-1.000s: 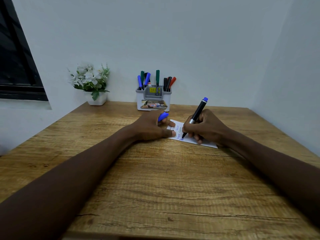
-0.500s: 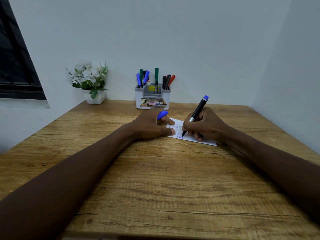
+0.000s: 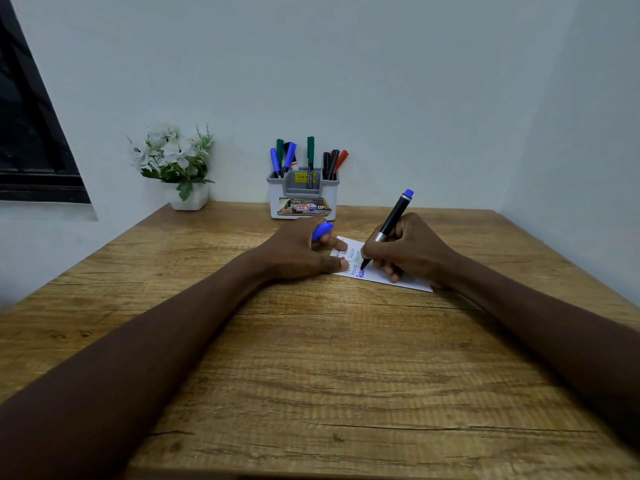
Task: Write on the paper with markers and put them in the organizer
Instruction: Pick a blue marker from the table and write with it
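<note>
Right fingers (image 3: 392, 276) clamped round marker (image 3: 393, 218), tip on paper (image 3: 415, 284), left fingers (image 3: 336, 242) gripping blue cap (image 3: 322, 231), pinning paper

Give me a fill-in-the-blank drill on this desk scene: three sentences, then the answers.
1. The right hand grips a marker whose tip touches the ____.
2. The left hand holds the marker's ____ cap.
3. Left of the organizer, the pot holds ____ flowers.

Missing words: paper; blue; white.
</note>
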Demonstrator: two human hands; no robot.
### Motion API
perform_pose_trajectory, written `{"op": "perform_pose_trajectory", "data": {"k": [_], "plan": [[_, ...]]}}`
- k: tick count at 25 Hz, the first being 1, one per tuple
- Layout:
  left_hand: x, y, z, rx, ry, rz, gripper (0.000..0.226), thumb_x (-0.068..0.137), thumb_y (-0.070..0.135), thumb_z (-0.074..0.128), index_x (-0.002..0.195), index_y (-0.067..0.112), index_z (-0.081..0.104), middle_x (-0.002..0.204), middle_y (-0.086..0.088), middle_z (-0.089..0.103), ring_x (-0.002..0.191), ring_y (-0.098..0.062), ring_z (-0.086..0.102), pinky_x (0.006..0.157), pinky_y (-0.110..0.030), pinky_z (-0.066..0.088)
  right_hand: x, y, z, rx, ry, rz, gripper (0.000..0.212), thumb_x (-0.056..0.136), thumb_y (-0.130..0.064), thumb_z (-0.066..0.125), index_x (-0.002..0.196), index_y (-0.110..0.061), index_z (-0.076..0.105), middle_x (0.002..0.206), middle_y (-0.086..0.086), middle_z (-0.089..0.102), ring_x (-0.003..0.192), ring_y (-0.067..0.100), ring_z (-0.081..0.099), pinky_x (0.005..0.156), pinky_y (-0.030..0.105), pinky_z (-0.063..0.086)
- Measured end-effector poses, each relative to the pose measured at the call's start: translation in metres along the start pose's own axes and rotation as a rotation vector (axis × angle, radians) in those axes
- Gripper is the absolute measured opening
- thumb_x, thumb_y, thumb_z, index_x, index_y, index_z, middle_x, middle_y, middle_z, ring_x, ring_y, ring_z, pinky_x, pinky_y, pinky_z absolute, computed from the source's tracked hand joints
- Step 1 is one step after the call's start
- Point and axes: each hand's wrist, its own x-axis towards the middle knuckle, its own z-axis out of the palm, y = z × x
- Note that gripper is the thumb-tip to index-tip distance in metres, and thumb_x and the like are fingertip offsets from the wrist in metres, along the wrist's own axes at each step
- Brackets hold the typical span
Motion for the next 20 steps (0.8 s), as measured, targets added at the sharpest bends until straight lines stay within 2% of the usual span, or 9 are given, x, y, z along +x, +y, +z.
{"op": "perform_pose_trajectory", "data": {"k": [3, 6, 10, 13, 17, 20], "plan": [[0.0, -0.0007, 0.0005, -0.012, 0.004, 0.007, 0.056, 0.077, 0.043, 0.084, 0.122, 0.024, 0.058, 0.105, 0.028, 0.062, 0.117, -0.011, 0.054, 0.102, -0.032, 0.041, 0.0011, 0.0009, -0.0002, -0.008, 0.022, 0.01, 0.013, 0.087, -0.007, 0.073, 0.082, 0.004, 0.074, 0.062, 0.01, 0.069, 0.043, 0.015, 0.059, 0.044, 0.024, 0.05], [-0.0017, 0.0016, -0.0002, -0.011, -0.003, 0.01, 0.044, 0.079, 0.041, 0.083, 0.114, 0.03, 0.059, 0.098, 0.03, 0.053, 0.11, -0.01, 0.051, 0.097, -0.029, 0.038, 0.002, 0.0006, -0.0002, -0.01, 0.025, 0.01, 0.014, 0.087, -0.009, 0.073, 0.083, 0.005, 0.075, 0.062, 0.01, 0.07, 0.043, 0.016, 0.059, 0.045, 0.025, 0.05], [-0.002, 0.0029, 0.0009, -0.016, 0.012, 0.015, 0.057, 0.079, 0.04, 0.084, 0.125, 0.02, 0.056, 0.098, 0.028, 0.057, 0.105, -0.006, 0.054, 0.094, -0.028, 0.038, 0.0029, 0.0018, 0.0019, -0.013, 0.04, 0.005, 0.016, 0.087, -0.01, 0.073, 0.084, 0.006, 0.075, 0.062, 0.01, 0.07, 0.044, 0.016, 0.06, 0.046, 0.025, 0.05], [-0.0035, 0.0028, 0.0, -0.024, 0.003, 0.016, 0.053, 0.08, 0.039, 0.083, 0.123, 0.023, 0.057, 0.096, 0.031, 0.057, 0.105, -0.005, 0.054, 0.094, -0.028, 0.038, 0.002, 0.0018, 0.0008, -0.007, 0.041, -0.002, 0.015, 0.086, -0.009, 0.073, 0.082, 0.005, 0.075, 0.061, 0.01, 0.069, 0.045, 0.017, 0.061, 0.046, 0.026, 0.051], [-0.0063, 0.0077, -0.0009, -0.018, -0.013, 0.019, 0.061, 0.081, 0.039, 0.082, 0.133, 0.019, 0.055, 0.093, 0.036, 0.05, 0.101, -0.002, 0.051, 0.095, -0.026, 0.035, 0.0015, 0.0017, 0.001, -0.002, 0.059, -0.008, 0.014, 0.086, -0.008, 0.073, 0.081, 0.005, 0.074, 0.062, 0.011, 0.069, 0.044, 0.017, 0.059, 0.046, 0.027, 0.051], [-0.0072, 0.008, -0.0013, -0.034, -0.018, 0.012, 0.061, 0.081, 0.038, 0.083, 0.132, 0.024, 0.052, 0.094, 0.037, 0.054, 0.1, 0.004, 0.054, 0.088, -0.02, 0.036, 0.0034, 0.0022, 0.0021, -0.015, 0.061, -0.002, 0.014, 0.086, -0.009, 0.073, 0.082, 0.004, 0.074, 0.061, 0.01, 0.07, 0.044, 0.017, 0.059, 0.046, 0.026, 0.05]]}}
